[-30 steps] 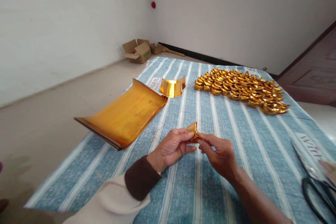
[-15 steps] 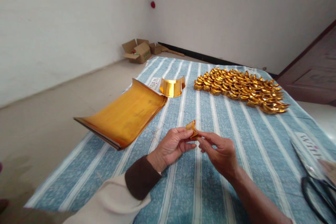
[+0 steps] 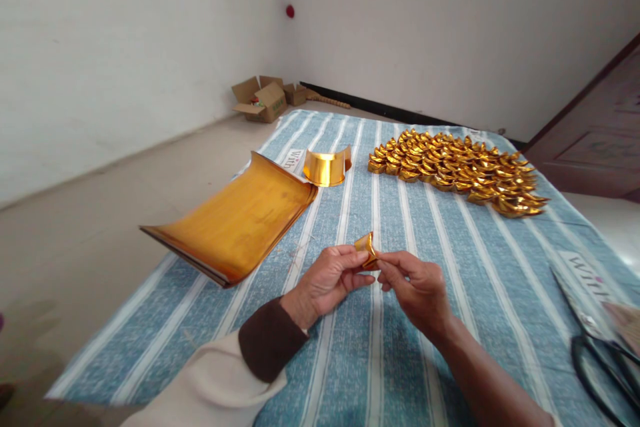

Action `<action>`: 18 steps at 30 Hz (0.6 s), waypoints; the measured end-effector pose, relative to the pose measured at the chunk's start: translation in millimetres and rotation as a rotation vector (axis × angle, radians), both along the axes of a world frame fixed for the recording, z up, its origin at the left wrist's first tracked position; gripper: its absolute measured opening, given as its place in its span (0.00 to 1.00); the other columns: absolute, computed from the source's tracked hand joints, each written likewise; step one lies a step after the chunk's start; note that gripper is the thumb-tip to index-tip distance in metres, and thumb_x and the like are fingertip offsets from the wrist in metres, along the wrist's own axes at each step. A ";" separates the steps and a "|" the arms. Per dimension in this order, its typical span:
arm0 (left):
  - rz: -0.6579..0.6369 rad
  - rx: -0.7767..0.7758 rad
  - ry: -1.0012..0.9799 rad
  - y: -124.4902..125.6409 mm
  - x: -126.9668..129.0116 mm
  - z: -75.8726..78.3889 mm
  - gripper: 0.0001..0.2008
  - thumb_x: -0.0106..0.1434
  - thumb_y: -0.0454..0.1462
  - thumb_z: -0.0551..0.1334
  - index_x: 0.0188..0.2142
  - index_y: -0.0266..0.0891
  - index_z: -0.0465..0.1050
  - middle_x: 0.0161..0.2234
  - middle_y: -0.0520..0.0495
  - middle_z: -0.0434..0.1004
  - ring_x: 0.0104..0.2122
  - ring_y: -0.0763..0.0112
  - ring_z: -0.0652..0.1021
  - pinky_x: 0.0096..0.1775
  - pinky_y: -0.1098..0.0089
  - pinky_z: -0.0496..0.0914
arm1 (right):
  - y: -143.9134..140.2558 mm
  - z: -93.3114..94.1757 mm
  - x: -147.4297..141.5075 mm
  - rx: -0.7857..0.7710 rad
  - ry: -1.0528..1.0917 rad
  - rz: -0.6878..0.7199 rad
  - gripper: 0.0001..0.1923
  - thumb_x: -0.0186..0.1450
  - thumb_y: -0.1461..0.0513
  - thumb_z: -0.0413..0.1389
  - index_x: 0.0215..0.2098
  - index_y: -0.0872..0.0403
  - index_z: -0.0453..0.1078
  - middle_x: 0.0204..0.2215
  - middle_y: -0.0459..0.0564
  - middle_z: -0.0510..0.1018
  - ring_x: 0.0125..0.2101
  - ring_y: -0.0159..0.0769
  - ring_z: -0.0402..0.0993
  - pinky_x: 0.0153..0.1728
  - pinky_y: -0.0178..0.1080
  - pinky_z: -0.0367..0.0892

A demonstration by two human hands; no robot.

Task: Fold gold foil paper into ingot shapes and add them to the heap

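Observation:
A small folded piece of gold foil paper (image 3: 367, 247) is held above the cloth between my two hands. My left hand (image 3: 333, 278) pinches its left side, thumb on top and fingers beneath. On the other side, the thumb and forefinger of my right hand (image 3: 417, 285) are closed on its right edge. Beyond my hands, to the right, many shiny folded gold paper ingots (image 3: 450, 167) sit packed in rows. A stack of large gold paper sheets (image 3: 235, 217) with curled edges lies to the left. Behind it stands a curved gold foil strip (image 3: 327, 168).
A blue and white striped cloth (image 3: 320, 353) covers the table. Black-handled scissors (image 3: 593, 328) lie at the right edge, near a brownish item partly cut off by the frame. Open cardboard boxes (image 3: 267, 100) stand on the floor by the far wall.
The view has shifted very slightly. Both hands keep the same grip on the folded foil paper, with barely any movement.

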State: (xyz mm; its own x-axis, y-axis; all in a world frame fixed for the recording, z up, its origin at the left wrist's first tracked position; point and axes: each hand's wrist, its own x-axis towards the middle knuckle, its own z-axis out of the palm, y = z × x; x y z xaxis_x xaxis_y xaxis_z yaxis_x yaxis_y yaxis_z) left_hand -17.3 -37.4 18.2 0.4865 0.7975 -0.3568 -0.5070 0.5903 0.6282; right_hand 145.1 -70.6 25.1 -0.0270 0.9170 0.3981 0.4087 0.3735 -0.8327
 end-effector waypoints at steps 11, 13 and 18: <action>0.030 0.003 -0.002 -0.6 1.1 -0.6 0.04 0.55 0.28 0.70 0.29 0.28 0.75 0.33 0.41 0.79 0.31 0.69 0.80 0.32 0.73 0.76 | 1.8 -2.5 0.0 -0.032 0.038 0.004 0.09 0.65 0.59 0.55 0.34 0.53 0.77 0.17 0.42 0.77 0.16 0.30 0.74 0.19 0.32 0.72; 0.037 0.017 -0.008 -0.3 1.4 -0.7 0.05 0.55 0.29 0.70 0.29 0.29 0.75 0.34 0.41 0.79 0.33 0.68 0.80 0.33 0.72 0.76 | 2.4 -3.6 -0.2 -0.048 0.064 -0.013 0.09 0.65 0.58 0.56 0.36 0.53 0.77 0.17 0.42 0.77 0.16 0.31 0.75 0.19 0.32 0.72; 0.052 0.033 -0.004 -0.5 1.6 -0.3 0.06 0.55 0.29 0.70 0.30 0.29 0.75 0.35 0.40 0.79 0.34 0.67 0.80 0.34 0.71 0.76 | 2.8 -8.4 -1.2 -0.030 0.056 -0.009 0.10 0.65 0.58 0.57 0.41 0.52 0.77 0.21 0.44 0.80 0.17 0.31 0.76 0.20 0.33 0.74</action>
